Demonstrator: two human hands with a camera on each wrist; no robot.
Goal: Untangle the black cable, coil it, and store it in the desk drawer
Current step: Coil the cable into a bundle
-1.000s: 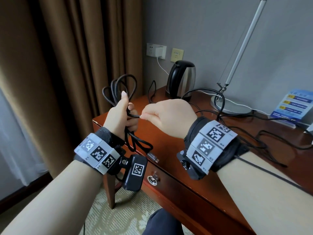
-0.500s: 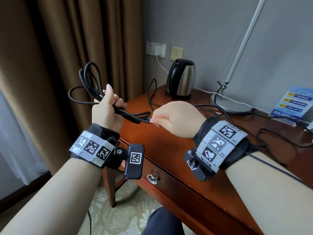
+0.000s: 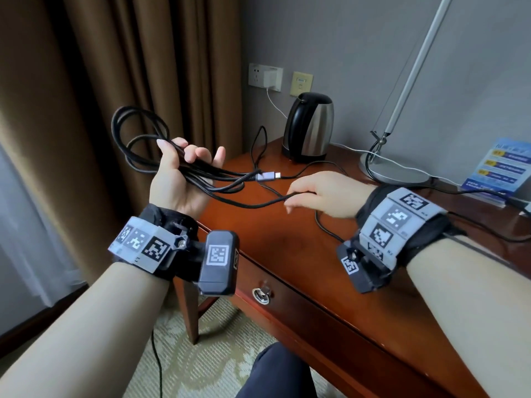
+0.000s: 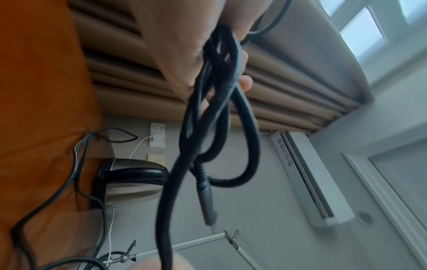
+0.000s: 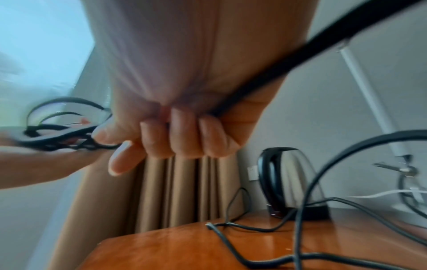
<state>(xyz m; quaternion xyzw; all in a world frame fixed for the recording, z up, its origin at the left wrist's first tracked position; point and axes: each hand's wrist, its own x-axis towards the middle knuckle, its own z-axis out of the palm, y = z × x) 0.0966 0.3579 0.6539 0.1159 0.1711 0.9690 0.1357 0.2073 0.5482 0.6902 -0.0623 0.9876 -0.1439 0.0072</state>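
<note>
My left hand [image 3: 188,160] is raised palm up beside the desk's left corner, fingers curled over a bundle of black cable [image 3: 138,130] loops that fan out to the upper left. The cable's grey plug [image 3: 265,177] sticks out free to the right of the bundle. In the left wrist view the loops [image 4: 219,109] and plug [image 4: 208,206] hang below my fingers [image 4: 184,45]. My right hand [image 3: 301,198] grips one strand over the desk; the strand sags between both hands. The right wrist view shows the cable [image 5: 289,60] running through my fist [image 5: 180,135]. The drawer [image 3: 301,308] is closed, with a ring knob [image 3: 261,295].
On the wooden desk [image 3: 287,248] stand a steel kettle [image 3: 309,127], a lamp base [image 3: 393,168] and a blue leaflet stand [image 3: 505,168]. More black cable [image 3: 330,234] trails across the top. A wall socket with a white charger [image 3: 270,77] and brown curtains [image 3: 143,67] are behind.
My left hand has turned palm up with the bundle. My right hand has let go near the plug and moved right along a strand, widening the gap between the hands.
</note>
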